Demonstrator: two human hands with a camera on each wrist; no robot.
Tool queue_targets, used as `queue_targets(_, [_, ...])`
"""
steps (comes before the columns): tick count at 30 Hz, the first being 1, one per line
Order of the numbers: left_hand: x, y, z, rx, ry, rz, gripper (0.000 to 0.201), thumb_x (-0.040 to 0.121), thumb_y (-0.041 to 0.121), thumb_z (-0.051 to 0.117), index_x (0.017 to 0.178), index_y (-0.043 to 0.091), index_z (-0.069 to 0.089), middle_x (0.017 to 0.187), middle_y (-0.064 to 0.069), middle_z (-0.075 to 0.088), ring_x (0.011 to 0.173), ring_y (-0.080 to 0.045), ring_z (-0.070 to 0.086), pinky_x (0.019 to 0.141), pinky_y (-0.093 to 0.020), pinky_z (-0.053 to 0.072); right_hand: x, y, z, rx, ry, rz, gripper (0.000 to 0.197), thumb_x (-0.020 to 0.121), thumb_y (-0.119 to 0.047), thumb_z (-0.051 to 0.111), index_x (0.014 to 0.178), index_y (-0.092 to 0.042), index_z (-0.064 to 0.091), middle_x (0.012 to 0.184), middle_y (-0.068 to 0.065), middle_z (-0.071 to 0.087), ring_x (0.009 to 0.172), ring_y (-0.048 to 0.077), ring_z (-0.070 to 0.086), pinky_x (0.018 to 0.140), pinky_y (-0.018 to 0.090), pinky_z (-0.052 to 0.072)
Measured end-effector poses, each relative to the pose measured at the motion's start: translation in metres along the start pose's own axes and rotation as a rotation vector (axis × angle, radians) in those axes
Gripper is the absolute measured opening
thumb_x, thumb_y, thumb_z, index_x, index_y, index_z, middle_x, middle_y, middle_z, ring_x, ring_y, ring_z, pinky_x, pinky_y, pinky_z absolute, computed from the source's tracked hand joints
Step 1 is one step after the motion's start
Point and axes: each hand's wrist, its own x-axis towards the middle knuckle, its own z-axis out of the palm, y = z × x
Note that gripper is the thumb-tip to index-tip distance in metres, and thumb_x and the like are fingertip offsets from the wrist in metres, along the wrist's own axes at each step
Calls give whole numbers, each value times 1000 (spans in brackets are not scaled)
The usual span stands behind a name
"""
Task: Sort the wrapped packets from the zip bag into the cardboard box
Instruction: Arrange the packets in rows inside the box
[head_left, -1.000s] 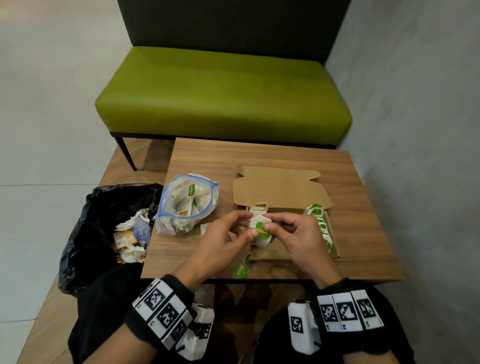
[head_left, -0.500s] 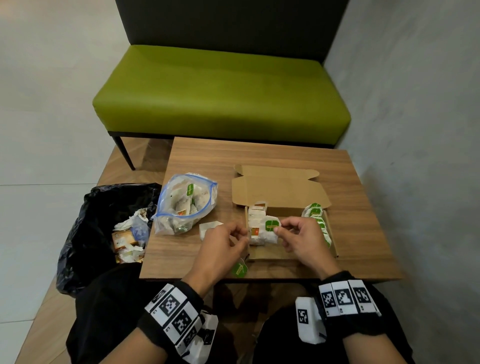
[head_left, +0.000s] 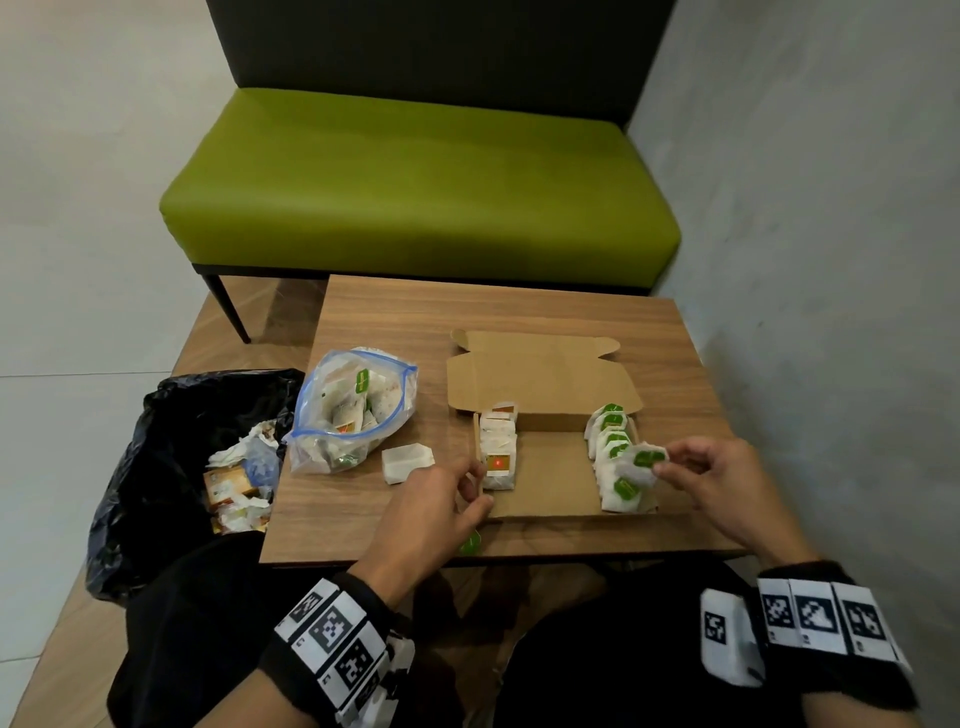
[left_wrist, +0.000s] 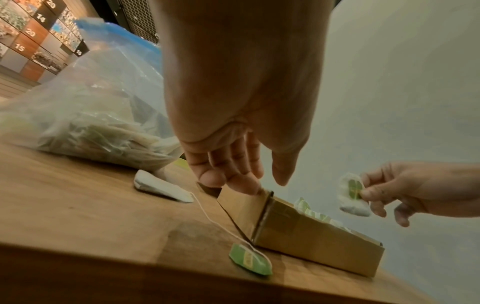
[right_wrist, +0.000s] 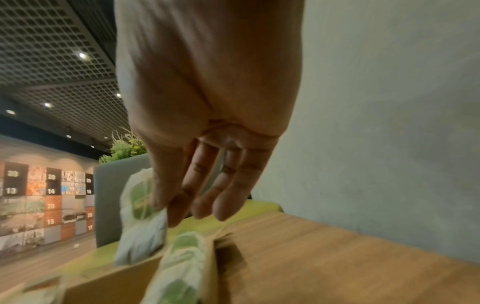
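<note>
An open cardboard box (head_left: 556, 499) lies on the wooden table. A row of orange-labelled packets (head_left: 497, 452) lines its left side and a row of green-labelled packets (head_left: 613, 441) its right. My right hand (head_left: 662, 467) pinches one green-labelled packet (head_left: 644, 461) between thumb and fingers, just above the right row; the right wrist view shows this held packet (right_wrist: 140, 216) hanging over the row (right_wrist: 182, 267). My left hand (head_left: 475, 488) is relaxed and holds nothing. Its fingertips (left_wrist: 244, 183) rest on the box's front-left corner flap (left_wrist: 244, 203). The clear zip bag (head_left: 353, 410) with more packets lies left of the box.
A loose unwrapped tea bag (head_left: 408, 462) lies between bag and box; its string runs to a green tag (head_left: 470, 543) at the table's front edge. A black bin bag (head_left: 208, 467) with wrappers stands left of the table. A green bench (head_left: 415, 187) is behind, a wall at the right.
Both hands held the green-labelled packet over the box's left side. Now my right hand alone has carried it to the right row, and my left hand has dropped to the box's front-left corner.
</note>
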Motion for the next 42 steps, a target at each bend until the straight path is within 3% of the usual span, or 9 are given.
queue_targets(2, [0, 1, 1, 48, 2, 7, 29, 90, 40, 66, 117, 36, 58, 87, 16, 64, 73, 0, 60, 71, -28, 54, 0, 7, -4, -4, -69, 20, 23, 80, -8, 79, 75, -29, 72, 65, -16, 72, 59, -3, 61, 58, 23, 43])
queue_targets(5, [0, 0, 3, 89, 4, 2, 31, 90, 41, 65, 119, 38, 57, 86, 16, 64, 74, -1, 60, 70, -27, 53, -2, 11, -2, -63, -148, 30, 24, 82, -10, 78, 73, -31, 72, 64, -18, 70, 54, -7, 58, 58, 21, 41])
queue_targets(12, [0, 0, 4, 139, 6, 13, 29, 90, 41, 64, 117, 38, 56, 85, 16, 63, 76, -3, 59, 72, -31, 53, -2, 3, 15, -312, -283, 50, 14, 89, -28, 72, 93, -40, 66, 92, -17, 66, 91, 8, 59, 83, 32, 48])
queue_targets(17, [1, -1, 6, 158, 3, 13, 27, 90, 43, 64, 115, 40, 54, 85, 17, 63, 74, -3, 59, 69, -29, 52, 0, 3, 23, -501, -188, -40, 10, 88, -34, 70, 98, -35, 70, 95, -14, 57, 103, 13, 51, 86, 34, 44])
queue_targets(21, [2, 0, 8, 185, 18, 8, 28, 91, 36, 62, 119, 36, 55, 88, 15, 63, 70, -4, 57, 66, -28, 52, 0, -3, 28, -600, -129, -58, 20, 87, -33, 72, 106, -28, 71, 88, -18, 39, 95, 7, 39, 79, 26, 33])
queue_targets(26, [3, 0, 8, 193, 10, 11, 29, 92, 35, 61, 120, 36, 54, 89, 15, 62, 70, -2, 56, 63, -23, 49, 0, -6, 30, -566, -127, 45, 21, 83, -31, 77, 103, -30, 71, 91, -16, 44, 86, 5, 48, 61, 19, 31])
queue_targets(31, [3, 1, 7, 197, 0, 7, 30, 93, 34, 61, 122, 36, 54, 92, 14, 63, 74, -3, 58, 68, -25, 52, -2, -12, 26, -394, -37, 42, 19, 80, -26, 79, 94, -31, 67, 90, -16, 46, 89, 8, 55, 66, 23, 39])
queue_targets(37, [1, 1, 6, 211, 4, 16, 30, 93, 34, 61, 122, 37, 54, 93, 16, 62, 71, -2, 56, 60, -17, 41, -4, -19, 38, -420, -37, -66, 18, 84, -29, 76, 97, -34, 64, 83, -15, 44, 71, -2, 44, 57, 18, 31])
queue_targets(42, [2, 2, 5, 211, -1, 18, 31, 93, 34, 61, 123, 36, 54, 93, 16, 62, 73, -1, 58, 63, -18, 44, -1, -9, 39, -488, 14, -21, 15, 85, -24, 74, 95, -32, 66, 77, -16, 42, 70, 0, 44, 57, 21, 31])
